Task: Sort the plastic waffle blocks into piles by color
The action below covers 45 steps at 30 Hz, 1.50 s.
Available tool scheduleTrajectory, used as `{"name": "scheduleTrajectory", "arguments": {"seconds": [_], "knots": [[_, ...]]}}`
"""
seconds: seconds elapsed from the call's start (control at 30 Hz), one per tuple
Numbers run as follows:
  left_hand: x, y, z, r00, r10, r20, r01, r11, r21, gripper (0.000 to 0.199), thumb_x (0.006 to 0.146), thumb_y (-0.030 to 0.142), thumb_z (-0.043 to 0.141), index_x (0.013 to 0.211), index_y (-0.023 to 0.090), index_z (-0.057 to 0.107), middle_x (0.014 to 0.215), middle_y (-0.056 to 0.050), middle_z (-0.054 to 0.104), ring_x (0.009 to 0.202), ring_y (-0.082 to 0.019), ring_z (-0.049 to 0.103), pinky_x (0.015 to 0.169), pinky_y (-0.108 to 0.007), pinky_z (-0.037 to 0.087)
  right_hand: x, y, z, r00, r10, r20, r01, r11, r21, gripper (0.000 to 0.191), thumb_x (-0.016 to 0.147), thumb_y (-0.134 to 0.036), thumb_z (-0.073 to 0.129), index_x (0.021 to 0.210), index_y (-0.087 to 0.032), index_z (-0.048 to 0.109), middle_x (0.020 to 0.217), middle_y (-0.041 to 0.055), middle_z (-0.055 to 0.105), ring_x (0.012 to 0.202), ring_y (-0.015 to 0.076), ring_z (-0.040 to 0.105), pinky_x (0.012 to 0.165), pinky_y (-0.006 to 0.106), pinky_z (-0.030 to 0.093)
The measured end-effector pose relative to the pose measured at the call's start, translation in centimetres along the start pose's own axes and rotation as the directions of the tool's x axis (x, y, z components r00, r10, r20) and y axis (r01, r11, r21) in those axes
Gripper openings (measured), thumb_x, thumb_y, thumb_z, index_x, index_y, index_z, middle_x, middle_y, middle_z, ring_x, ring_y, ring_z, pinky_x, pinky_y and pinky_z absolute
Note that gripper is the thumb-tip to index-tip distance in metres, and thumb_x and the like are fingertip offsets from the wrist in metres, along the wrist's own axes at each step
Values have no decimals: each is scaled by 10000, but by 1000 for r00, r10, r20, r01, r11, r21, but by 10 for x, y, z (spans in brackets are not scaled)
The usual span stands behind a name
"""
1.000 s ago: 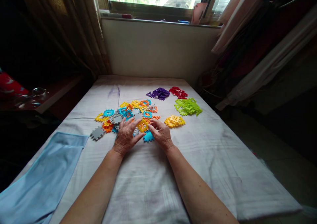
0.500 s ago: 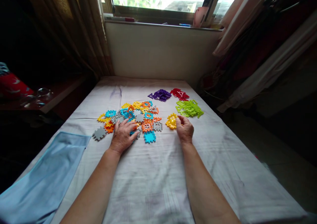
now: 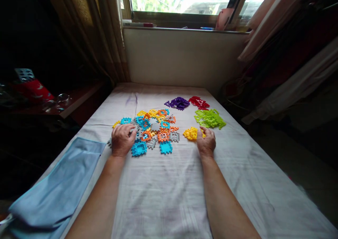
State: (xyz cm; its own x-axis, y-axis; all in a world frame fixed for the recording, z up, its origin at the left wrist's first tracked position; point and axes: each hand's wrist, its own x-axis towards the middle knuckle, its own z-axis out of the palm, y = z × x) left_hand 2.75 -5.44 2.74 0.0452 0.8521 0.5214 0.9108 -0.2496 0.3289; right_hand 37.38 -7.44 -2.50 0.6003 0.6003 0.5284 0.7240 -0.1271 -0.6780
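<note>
My left hand (image 3: pixel 123 141) is over the left end of a mixed pile of flat, notched plastic interlocking tiles in blue, orange, grey and yellow. Its fingers are bent downward, and whatever lies under them is hidden. Around it are a blue tile (image 3: pixel 139 148), an orange window tile (image 3: pixel 146 136) and a yellow tile (image 3: pixel 116 124) partly covered by the hand. My right hand (image 3: pixel 206 142) rests at the right side of a small yellow tile heap (image 3: pixel 190 133), thumb and fingers apart, with no tile seen lifted in it.
Behind the yellow heap lie separate heaps of green tiles (image 3: pixel 210 118), purple tiles (image 3: pixel 178 103) and red tiles (image 3: pixel 199 102). A light blue cloth (image 3: pixel 60 182) covers the left edge of the sheet-covered surface (image 3: pixel 161 196). Glasses (image 3: pixel 59 101) sit on a side table.
My left hand has shifted from the front of the mixed pile to its left end, uncovering a blue tile. My right hand's yellow tile now lies on the yellow heap. The view has turned slightly left.
</note>
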Motion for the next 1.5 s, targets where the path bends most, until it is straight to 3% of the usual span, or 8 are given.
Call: {"name": "scheduleTrajectory", "arguments": {"seconds": [0.17,0.33,0.63,0.97,1.13,1.27,1.4,1.5], "knots": [[-5,-38,7,961,-265,-74,274,949,154,385,863,398,486,1169,228,646,1248,-148,676,1231,-364,531,1083,-634,268,-4,-6,2,998,-59,26,58,997,44,303,839,-308,482,942,-164,728,997,137,671,1000,263,608,959,417,477],[-8,-44,17,950,-312,-11,310,940,141,391,880,400,451,1182,235,635,1160,-148,713,1149,-353,584,1089,-689,199,-6,-13,1,994,-95,51,90,992,88,282,835,-284,482,929,-165,720,1003,137,677,1020,261,604,973,428,467],[-1,-34,5,954,-255,-161,260,965,15,449,887,331,463,1305,194,553,1169,-133,707,1079,-290,637,1033,-467,388,-24,-39,5,955,-270,119,248,954,170,233,852,-249,508,926,-198,722,1062,115,680,1026,241,606,975,419,459],[1,-57,11,862,-467,-198,429,879,-210,292,785,376,567,990,189,657,943,-76,733,813,-221,665,760,-341,505,-30,-40,12,930,-361,74,336,914,229,217,847,-227,523,915,-196,727,1023,107,704,964,232,627,918,401,490],[2,-54,10,877,-371,-305,342,928,-146,250,815,368,541,952,184,640,989,-111,728,864,-251,647,883,-415,481,-31,-44,11,926,-368,81,342,912,227,222,837,-199,519,908,-207,729,1023,91,715,969,221,636,918,383,494],[2,-47,6,905,-285,-315,262,958,-114,170,855,321,526,916,194,621,991,-120,736,949,-272,658,1016,-488,409,-33,-48,9,923,-372,97,341,909,239,218,838,-196,522,899,-209,730,1015,87,724,968,221,641,926,386,494],[2,-35,-1,908,-170,-383,145,985,-93,127,889,320,551,906,206,605,1036,-118,735,1165,-287,602,1110,-522,311,-36,-53,9,911,-390,132,342,895,288,224,855,-214,510,912,-201,727,970,88,739,935,221,660,902,380,511],[0,-17,1,917,-90,-388,28,986,-162,153,906,353,554,912,210,604,975,-85,731,1002,-236,662,969,-421,466,-40,-59,9,904,-379,198,303,895,328,234,875,-251,505,946,-204,724,939,79,749,878,208,678,845,349,535]]}}
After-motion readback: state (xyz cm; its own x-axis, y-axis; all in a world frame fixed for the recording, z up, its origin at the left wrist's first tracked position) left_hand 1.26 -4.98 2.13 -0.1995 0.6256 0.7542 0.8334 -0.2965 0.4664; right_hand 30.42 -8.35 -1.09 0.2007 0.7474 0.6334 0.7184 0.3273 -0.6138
